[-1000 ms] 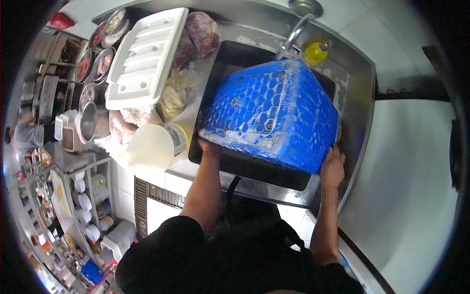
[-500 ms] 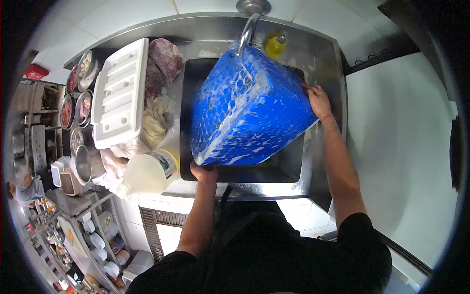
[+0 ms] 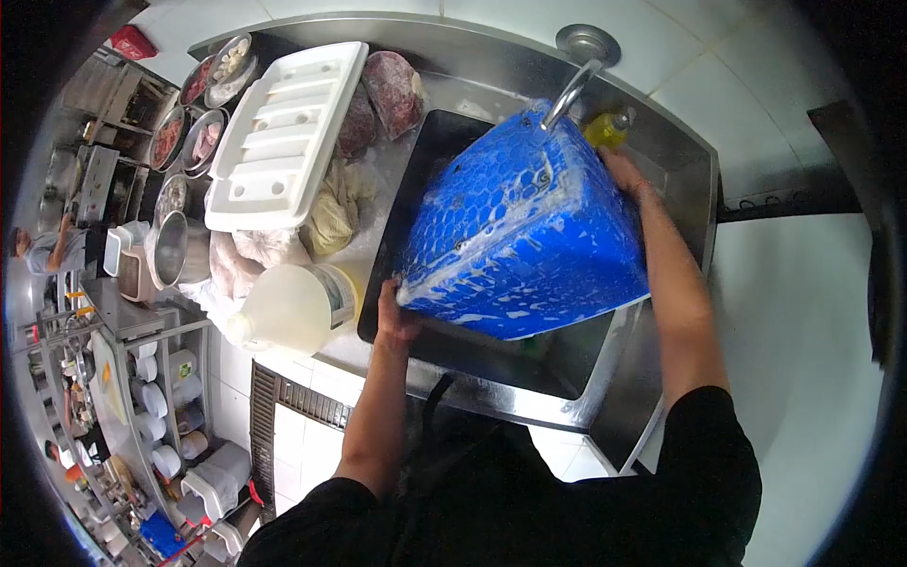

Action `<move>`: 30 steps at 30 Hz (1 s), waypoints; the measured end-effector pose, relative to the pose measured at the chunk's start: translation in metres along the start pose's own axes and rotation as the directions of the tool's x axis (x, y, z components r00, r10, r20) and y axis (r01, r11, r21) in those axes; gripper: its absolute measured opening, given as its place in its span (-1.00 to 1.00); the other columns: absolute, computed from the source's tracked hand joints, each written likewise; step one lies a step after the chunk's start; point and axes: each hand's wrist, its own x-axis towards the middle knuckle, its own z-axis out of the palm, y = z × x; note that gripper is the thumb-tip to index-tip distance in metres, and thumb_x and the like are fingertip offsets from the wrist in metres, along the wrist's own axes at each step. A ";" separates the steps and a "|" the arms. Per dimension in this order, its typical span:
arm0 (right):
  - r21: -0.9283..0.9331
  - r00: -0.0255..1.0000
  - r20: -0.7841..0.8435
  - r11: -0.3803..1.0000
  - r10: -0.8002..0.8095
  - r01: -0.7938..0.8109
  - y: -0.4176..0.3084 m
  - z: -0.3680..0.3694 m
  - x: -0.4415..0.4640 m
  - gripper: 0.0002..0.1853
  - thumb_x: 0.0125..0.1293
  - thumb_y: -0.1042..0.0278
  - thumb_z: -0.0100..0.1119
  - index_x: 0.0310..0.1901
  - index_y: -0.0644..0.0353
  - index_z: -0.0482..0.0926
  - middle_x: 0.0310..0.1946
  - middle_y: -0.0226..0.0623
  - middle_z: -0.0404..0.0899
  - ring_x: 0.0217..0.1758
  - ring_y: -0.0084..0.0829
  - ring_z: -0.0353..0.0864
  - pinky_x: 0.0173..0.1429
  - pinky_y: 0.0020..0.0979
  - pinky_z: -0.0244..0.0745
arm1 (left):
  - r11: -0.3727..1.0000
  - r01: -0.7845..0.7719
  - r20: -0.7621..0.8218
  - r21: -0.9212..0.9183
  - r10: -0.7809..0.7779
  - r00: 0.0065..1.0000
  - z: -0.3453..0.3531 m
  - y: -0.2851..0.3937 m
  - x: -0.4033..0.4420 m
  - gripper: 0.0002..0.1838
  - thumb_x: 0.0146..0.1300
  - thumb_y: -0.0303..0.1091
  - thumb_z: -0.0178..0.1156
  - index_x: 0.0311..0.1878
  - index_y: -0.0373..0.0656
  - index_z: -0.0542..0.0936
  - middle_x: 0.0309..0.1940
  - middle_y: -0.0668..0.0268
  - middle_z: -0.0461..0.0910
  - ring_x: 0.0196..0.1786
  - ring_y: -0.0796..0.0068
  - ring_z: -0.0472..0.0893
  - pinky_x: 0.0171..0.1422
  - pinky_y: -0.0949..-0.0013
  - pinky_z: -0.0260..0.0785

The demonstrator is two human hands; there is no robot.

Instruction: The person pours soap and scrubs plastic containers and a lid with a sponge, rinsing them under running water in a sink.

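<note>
A large blue plastic crate (image 3: 539,236), streaked with white suds and patterned with a honeycomb texture, is tilted over the dark sink basin (image 3: 557,364). The metal faucet (image 3: 573,93) curves down to its upper end. My left hand (image 3: 397,312) grips the crate's lower left corner, thumb up along the edge. On the far right side, my right hand (image 3: 625,172) holds the crate's edge, its fingers partly hidden. Just beyond that hand stands a bottle of yellow liquid (image 3: 605,130).
Left of the basin are a white ribbed plastic lid (image 3: 288,132), wrapped dark red meat (image 3: 394,94), a cloth-like bundle (image 3: 331,213) and a big translucent jug (image 3: 283,307). Metal bowls of food (image 3: 203,142) stand further left. Shelves with containers (image 3: 156,406) and another person (image 3: 57,248) are beyond.
My view has turned, so the scene appears rotated. My right hand has moved up along the crate's right side toward the yellow bottle. The left hand stays at the lower left corner.
</note>
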 end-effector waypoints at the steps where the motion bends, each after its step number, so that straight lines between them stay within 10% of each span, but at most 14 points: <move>1: 0.031 0.999 0.044 0.999 0.026 -0.027 -0.007 -0.013 -0.010 -0.39 0.65 -0.11 -0.12 0.40 0.24 0.55 0.35 0.02 0.62 0.44 -0.05 0.57 0.53 -0.19 0.35 | 1.000 0.000 -0.013 -0.008 0.000 1.000 0.004 -0.004 -0.002 -0.40 0.42 0.03 0.07 0.36 -0.16 0.54 0.23 0.12 0.68 0.26 0.02 0.65 0.41 -0.13 0.46; 4: 0.247 0.986 0.088 0.956 0.140 -0.158 -0.040 -0.013 -0.030 -0.34 0.66 -0.18 -0.17 0.48 0.18 0.48 0.40 -0.08 0.58 0.46 -0.15 0.53 0.58 -0.15 0.29 | 0.993 -0.047 -0.025 -0.112 0.044 0.999 0.019 -0.015 -0.018 -0.41 0.44 0.00 0.03 0.37 -0.18 0.53 0.23 0.10 0.68 0.26 0.04 0.66 0.45 -0.07 0.43; 7: 0.249 0.987 0.067 0.960 -0.146 0.125 -0.052 -0.010 -0.059 -0.36 0.66 -0.16 -0.14 0.45 0.20 0.50 0.32 -0.10 0.64 0.38 -0.15 0.59 0.54 -0.16 0.34 | 0.983 -0.167 -0.059 -0.081 0.163 0.985 0.041 -0.030 -0.070 -0.44 0.45 -0.05 0.03 0.37 -0.21 0.52 0.22 0.12 0.68 0.27 0.11 0.65 0.48 -0.01 0.40; 9: 0.573 0.995 0.095 0.820 -0.043 -0.019 -0.069 -0.014 -0.093 -0.39 0.66 -0.15 -0.11 0.39 0.20 0.55 0.27 -0.13 0.67 0.31 -0.20 0.62 0.47 -0.17 0.42 | 0.975 -0.204 -0.092 -0.091 0.196 0.976 0.042 -0.037 -0.098 -0.44 0.46 -0.05 0.04 0.36 -0.21 0.53 0.21 0.14 0.69 0.25 0.14 0.66 0.47 0.01 0.40; 30: 0.759 0.996 0.002 0.648 0.088 -0.059 0.011 -0.042 -0.205 -0.45 0.63 -0.16 -0.03 0.26 0.16 0.62 0.08 -0.28 0.69 0.12 -0.37 0.65 0.27 -0.26 0.57 | 0.730 -0.577 0.034 0.366 0.609 0.793 0.115 0.016 -0.202 -0.34 0.43 -0.10 0.12 0.49 -0.27 0.39 0.31 0.02 0.57 0.32 0.10 0.62 0.43 0.00 0.48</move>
